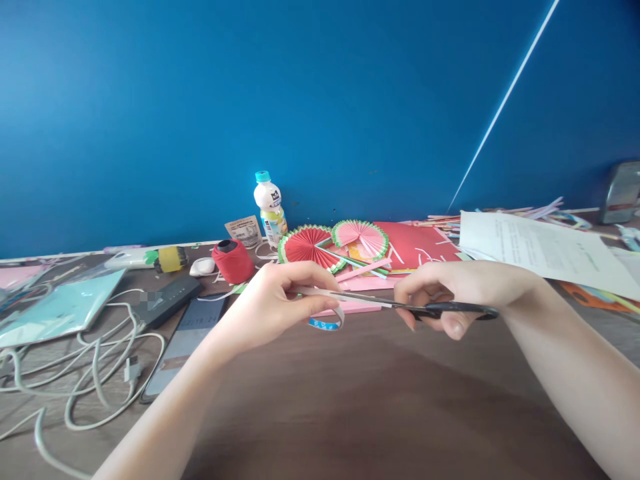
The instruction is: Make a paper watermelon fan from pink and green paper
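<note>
My left hand (273, 303) pinches a narrow paper strip between thumb and fingers. Below the fingertips the strip curls into a loop, with a blue patterned paper section (325, 324) showing. Held level in my right hand (470, 283) is a pair of scissors (445, 309) with black handles. Their blades point left and lie along the strip, close to my left fingertips. Whether the blades are parted cannot be made out. Behind my hands lie a red paper fan (307, 245) and a pink paper fan (363, 239), both with green edges.
A bottle (270, 208) and a red thread spool (233, 261) stand near the blue wall. On the left are a phone (187, 350), a black box-shaped device (170, 300) and tangled white cables (97, 347). Red paper (413, 241) and a printed sheet (540, 253) lie toward the right.
</note>
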